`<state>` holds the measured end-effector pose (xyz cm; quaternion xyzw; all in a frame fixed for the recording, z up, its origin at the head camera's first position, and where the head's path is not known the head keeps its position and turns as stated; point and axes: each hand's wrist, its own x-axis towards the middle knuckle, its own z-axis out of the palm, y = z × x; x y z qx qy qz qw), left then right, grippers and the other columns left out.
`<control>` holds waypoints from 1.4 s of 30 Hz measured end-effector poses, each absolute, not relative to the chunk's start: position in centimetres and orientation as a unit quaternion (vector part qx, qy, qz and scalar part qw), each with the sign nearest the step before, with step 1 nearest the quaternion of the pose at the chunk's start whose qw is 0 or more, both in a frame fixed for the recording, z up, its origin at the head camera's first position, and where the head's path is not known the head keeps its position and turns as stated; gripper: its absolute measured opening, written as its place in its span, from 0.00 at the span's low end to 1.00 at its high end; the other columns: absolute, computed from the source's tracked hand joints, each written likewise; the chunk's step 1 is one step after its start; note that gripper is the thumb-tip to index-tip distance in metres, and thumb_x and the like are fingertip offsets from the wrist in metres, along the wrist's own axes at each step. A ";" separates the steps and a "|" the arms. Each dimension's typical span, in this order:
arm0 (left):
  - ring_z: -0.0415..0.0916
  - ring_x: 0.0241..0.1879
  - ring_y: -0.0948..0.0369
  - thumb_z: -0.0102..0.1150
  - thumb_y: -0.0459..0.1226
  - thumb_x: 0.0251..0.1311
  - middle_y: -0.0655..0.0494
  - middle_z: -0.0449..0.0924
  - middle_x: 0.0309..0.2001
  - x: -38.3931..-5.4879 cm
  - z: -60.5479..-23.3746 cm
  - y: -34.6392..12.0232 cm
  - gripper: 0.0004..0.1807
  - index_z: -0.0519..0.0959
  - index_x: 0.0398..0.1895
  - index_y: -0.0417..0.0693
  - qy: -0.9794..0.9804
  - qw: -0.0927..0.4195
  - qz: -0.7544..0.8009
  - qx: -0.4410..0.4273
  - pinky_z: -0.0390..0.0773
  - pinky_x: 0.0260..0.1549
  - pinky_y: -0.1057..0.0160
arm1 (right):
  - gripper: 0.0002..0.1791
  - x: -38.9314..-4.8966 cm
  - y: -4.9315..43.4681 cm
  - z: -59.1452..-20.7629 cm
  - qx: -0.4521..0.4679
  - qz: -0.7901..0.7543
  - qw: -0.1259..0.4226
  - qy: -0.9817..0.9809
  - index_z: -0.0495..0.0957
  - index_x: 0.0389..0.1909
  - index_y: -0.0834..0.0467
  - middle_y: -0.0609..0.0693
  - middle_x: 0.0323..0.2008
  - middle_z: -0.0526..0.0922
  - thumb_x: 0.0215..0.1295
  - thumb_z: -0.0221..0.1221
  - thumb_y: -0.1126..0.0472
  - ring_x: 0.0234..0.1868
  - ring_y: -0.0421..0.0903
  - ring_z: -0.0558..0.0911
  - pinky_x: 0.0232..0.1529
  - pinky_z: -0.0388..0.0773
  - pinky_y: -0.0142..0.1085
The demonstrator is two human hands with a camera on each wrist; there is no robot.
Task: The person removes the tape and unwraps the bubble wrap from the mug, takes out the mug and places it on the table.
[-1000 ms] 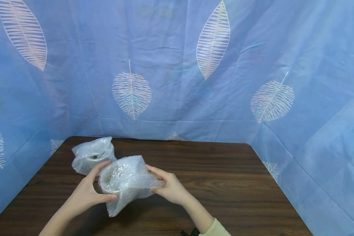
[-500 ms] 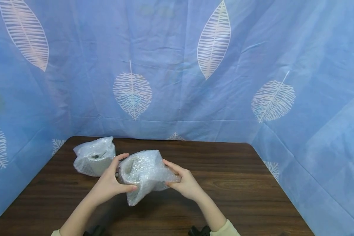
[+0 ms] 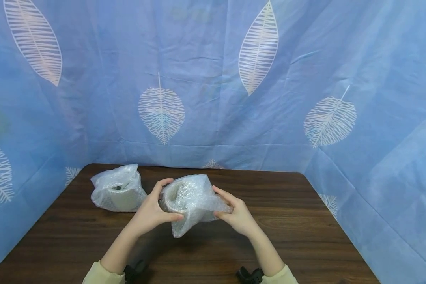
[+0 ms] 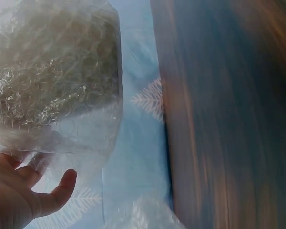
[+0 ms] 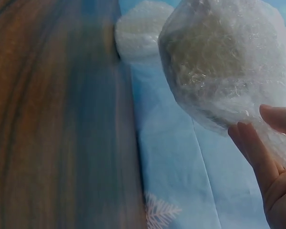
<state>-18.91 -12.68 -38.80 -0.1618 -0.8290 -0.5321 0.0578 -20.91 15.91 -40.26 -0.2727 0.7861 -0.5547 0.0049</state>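
Note:
Between both hands is a bubble-wrapped package (image 3: 195, 197), held up over the table, with a pale round rim or opening showing dimly through the wrap on its left. My left hand (image 3: 149, 211) grips that left end, thumb in front and fingers behind. On the other end, my right hand (image 3: 238, 216) pinches the loose wrap between thumb and fingers. The left wrist view shows the package's cloudy underside (image 4: 52, 71) above the left hand (image 4: 31, 191). In the right wrist view, thumb and fingers of the right hand (image 5: 271, 176) hold the wrap's tail. What is inside cannot be made out.
A second bubble-wrapped package (image 3: 122, 197) rests at the back left of the dark wooden table (image 3: 287, 221), close to the left fingers. Behind and along the sides hangs a blue leaf-print curtain (image 3: 206, 110).
Both hands have carried the held package to the right and slightly farther back, away from the second package. Their grips look the same, and the second package has stayed put.

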 end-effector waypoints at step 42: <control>0.66 0.60 0.46 0.81 0.51 0.34 0.47 0.64 0.64 -23.6 -41.7 -6.6 0.56 0.59 0.70 0.57 -0.820 0.051 -0.547 -0.158 0.67 0.52 0.40 | 0.36 -21.9 19.6 -39.5 -0.200 -0.575 0.000 0.794 0.63 0.70 0.61 0.60 0.70 0.59 0.59 0.59 0.77 0.67 0.60 0.61 0.42 0.79 0.36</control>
